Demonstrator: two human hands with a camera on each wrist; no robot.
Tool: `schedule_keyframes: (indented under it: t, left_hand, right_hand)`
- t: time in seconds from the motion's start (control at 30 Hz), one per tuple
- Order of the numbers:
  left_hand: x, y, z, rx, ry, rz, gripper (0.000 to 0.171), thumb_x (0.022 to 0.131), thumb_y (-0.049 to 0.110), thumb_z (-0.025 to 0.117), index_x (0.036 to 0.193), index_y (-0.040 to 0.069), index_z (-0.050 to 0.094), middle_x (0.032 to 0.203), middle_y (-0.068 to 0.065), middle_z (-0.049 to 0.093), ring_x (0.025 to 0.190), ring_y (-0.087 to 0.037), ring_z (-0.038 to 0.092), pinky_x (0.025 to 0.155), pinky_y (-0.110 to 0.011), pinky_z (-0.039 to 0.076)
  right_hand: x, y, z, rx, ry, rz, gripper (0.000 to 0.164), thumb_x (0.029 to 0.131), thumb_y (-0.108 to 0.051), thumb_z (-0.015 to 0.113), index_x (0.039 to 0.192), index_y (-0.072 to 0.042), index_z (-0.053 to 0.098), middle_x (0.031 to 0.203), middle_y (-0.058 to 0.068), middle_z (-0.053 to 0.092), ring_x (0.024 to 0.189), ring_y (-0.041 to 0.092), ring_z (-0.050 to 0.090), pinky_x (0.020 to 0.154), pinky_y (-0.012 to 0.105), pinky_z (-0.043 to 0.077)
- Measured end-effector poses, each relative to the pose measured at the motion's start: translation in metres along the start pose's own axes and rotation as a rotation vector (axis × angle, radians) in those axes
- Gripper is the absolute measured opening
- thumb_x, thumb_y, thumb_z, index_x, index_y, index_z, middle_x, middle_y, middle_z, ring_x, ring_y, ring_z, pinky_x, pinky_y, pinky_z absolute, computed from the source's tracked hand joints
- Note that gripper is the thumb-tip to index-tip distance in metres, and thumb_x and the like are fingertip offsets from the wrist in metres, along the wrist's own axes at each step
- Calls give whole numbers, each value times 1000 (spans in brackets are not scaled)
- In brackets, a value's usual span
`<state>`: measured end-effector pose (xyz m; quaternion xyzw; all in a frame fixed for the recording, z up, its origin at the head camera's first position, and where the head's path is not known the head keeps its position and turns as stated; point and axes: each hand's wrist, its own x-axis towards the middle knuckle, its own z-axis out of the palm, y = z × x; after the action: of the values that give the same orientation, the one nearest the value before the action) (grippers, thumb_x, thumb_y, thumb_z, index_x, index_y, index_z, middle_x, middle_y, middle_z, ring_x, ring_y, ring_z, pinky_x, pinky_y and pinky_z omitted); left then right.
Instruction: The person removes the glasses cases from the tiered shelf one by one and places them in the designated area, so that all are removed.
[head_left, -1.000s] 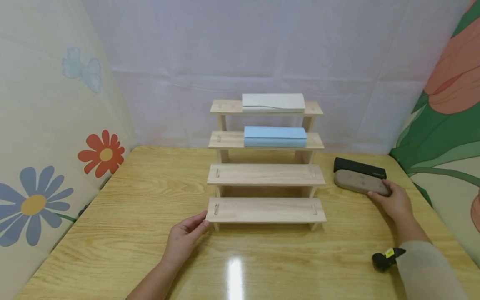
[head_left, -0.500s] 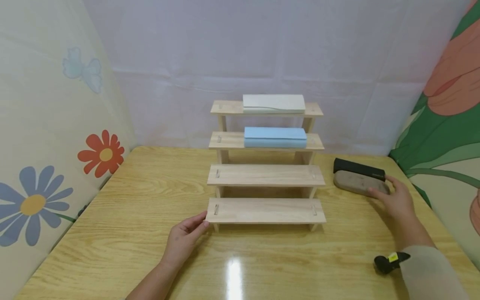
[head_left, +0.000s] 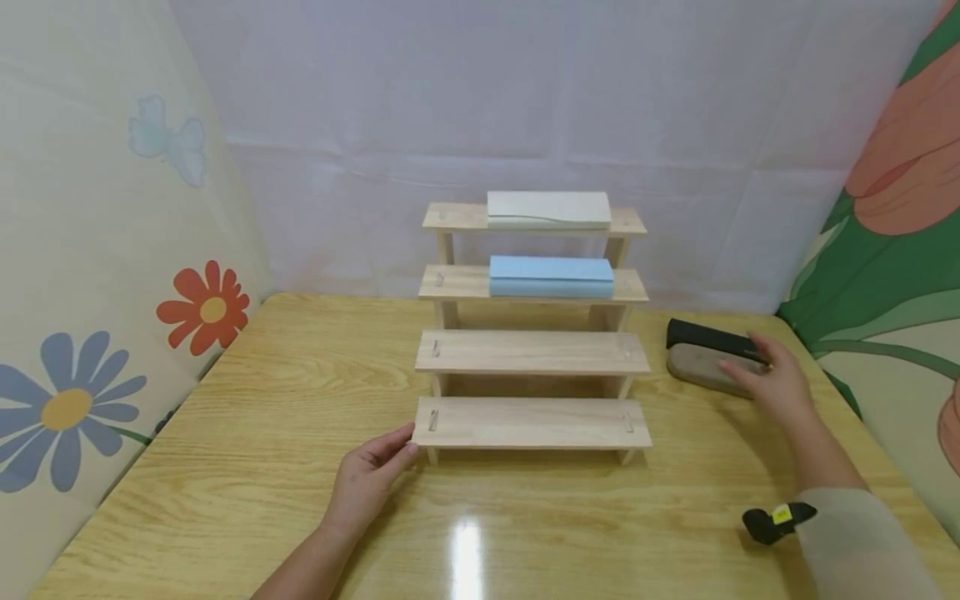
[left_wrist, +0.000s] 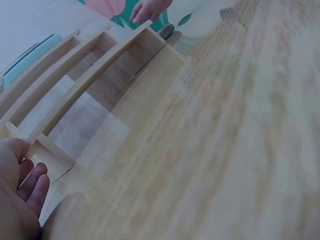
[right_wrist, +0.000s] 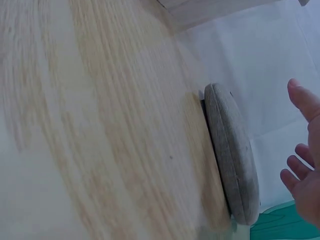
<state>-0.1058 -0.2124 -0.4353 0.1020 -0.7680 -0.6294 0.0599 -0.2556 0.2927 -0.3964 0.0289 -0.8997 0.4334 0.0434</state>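
Note:
A tiered wooden display stand [head_left: 532, 421] stands mid-table. My left hand [head_left: 367, 479] pinches the left corner of its lowest shelf between thumb and fingers; in the left wrist view the other fingers curl loosely beside the stand's leg. On the right, my right hand [head_left: 780, 383] is over the right ends of two glasses cases, thumb and fingers spread apart. The grey-brown case [head_left: 697, 367] lies in front of the black case [head_left: 705, 336]. In the right wrist view the open hand [right_wrist: 307, 150] shows a gap to the grey-brown case [right_wrist: 232, 155].
A white glasses case [head_left: 547, 208] lies on the top shelf and a light blue one [head_left: 551, 277] on the shelf below it. The wooden table [head_left: 300, 375] meets a white cloth backdrop [head_left: 360, 208], with flower-printed panels at both sides.
My right hand has come off the right end of the grey-brown case and shifted left and up above both cases. The left hand stays at the stand's corner.

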Motion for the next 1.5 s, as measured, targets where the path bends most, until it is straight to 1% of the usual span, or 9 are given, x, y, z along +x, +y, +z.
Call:
schedule_keyframes:
  t: [0.1, 0.4, 0.53, 0.7, 0.83, 0.97, 1.2, 1.33, 1.5]
  left_hand:
    - [0, 0, 0, -1, -1, -3, 36, 91, 9, 68, 125, -2, 63, 130, -18, 63, 97, 9, 62, 82, -12, 53]
    - [-1, 0, -1, 12, -1, -10, 36, 92, 11, 68, 125, -2, 63, 131, -17, 63, 97, 10, 61, 83, -11, 53]
    - [-1, 0, -1, 22, 0, -14, 37, 93, 14, 68, 126, -1, 63, 131, -17, 62, 97, 11, 60, 82, -11, 52]
    - [-1, 1, -1, 34, 6, -14, 37, 93, 15, 68, 126, 0, 63, 131, -16, 63, 97, 12, 59, 82, -11, 52]
    - [0, 0, -1, 28, 7, -16, 36, 93, 15, 68, 126, 0, 63, 130, -16, 63, 97, 11, 60, 82, -11, 52]
    - [1, 0, -1, 14, 8, -20, 35, 92, 12, 68, 125, 0, 64, 129, -17, 64, 97, 10, 61, 82, -12, 53]
    - [1, 0, -1, 18, 7, -29, 37, 92, 16, 69, 126, 1, 64, 131, -16, 63, 97, 10, 60, 82, -12, 53]
    - [1, -1, -1, 13, 5, -25, 37, 92, 15, 69, 126, 0, 64, 131, -16, 63, 97, 10, 60, 82, -12, 53]
    - [2, -1, -1, 5, 3, -29, 36, 92, 13, 69, 125, 1, 64, 131, -15, 63, 97, 9, 61, 82, -13, 54]
  right_hand:
    - [1, -5, 1, 13, -11, -13, 85, 95, -38, 63, 154, 3, 17, 155, 36, 20, 140, 55, 21, 112, 67, 25]
    - [7, -26, 3, 27, -44, 19, 89, 94, -45, 62, 157, -6, 13, 158, 31, 18, 140, 54, 23, 111, 65, 27]
    - [10, -37, 5, 17, -39, -1, 88, 94, -46, 62, 157, -7, 16, 158, 31, 21, 140, 53, 26, 111, 64, 29]
    - [12, -51, 6, 29, -41, -29, 86, 94, -46, 62, 157, -8, 18, 159, 26, 23, 141, 49, 28, 110, 64, 32]
    - [15, -65, 8, 59, -54, -58, 84, 94, -43, 64, 157, -9, 19, 160, 22, 24, 142, 46, 27, 111, 61, 33]
    - [19, -78, 9, 80, -65, -82, 82, 94, -39, 65, 156, -10, 21, 159, 23, 26, 142, 44, 29, 113, 59, 32]
    - [26, -97, 15, 123, -57, -142, 78, 94, -31, 66, 155, -7, 25, 157, 24, 30, 142, 42, 31, 115, 56, 30]
    - [27, -107, 19, 137, -66, -149, 78, 93, -30, 67, 155, -7, 26, 156, 24, 31, 142, 42, 30, 116, 55, 30]
    - [29, -118, 23, 137, -95, -137, 81, 92, -36, 68, 155, -10, 25, 158, 21, 29, 143, 40, 29, 117, 54, 29]
